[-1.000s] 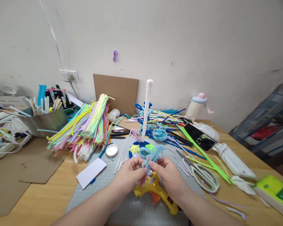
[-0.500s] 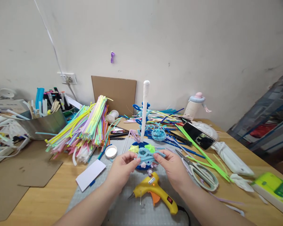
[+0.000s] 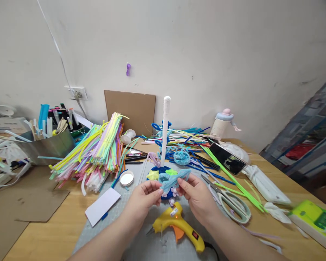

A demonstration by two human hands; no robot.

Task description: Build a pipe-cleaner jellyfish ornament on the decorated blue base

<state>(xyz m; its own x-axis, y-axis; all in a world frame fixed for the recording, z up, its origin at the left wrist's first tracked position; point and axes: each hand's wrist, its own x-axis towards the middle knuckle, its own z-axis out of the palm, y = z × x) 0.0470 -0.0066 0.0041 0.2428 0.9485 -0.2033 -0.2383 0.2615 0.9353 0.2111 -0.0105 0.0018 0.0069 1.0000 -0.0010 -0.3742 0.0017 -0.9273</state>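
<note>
Between my two hands is a light blue pipe-cleaner piece [image 3: 169, 183], blurred and tilted up to the right. My right hand [image 3: 197, 194] is closed in a pinch on its right part. The fingertips of my left hand [image 3: 145, 199] pinch at its lower left end. Just behind stands a white wrapped stick [image 3: 166, 130], upright from a dark blue round base [image 3: 167, 169] with yellow and green shapes and small pale purple flowers. A yellow hot glue gun [image 3: 179, 224] lies on the grey cutting mat below my hands, its nozzle to the left.
Scissors [image 3: 235, 204] and a phone [image 3: 228, 158] lie at the right. A large bundle of coloured pipe cleaners [image 3: 105, 148] and a white card [image 3: 102, 206] are at the left. A bottle [image 3: 221, 123] stands at the back near the wall, and cardboard [image 3: 130, 112] leans there.
The light blue piece has swung from nearly level to tilted, its right end higher, as my right hand turned. The view has shifted slightly.
</note>
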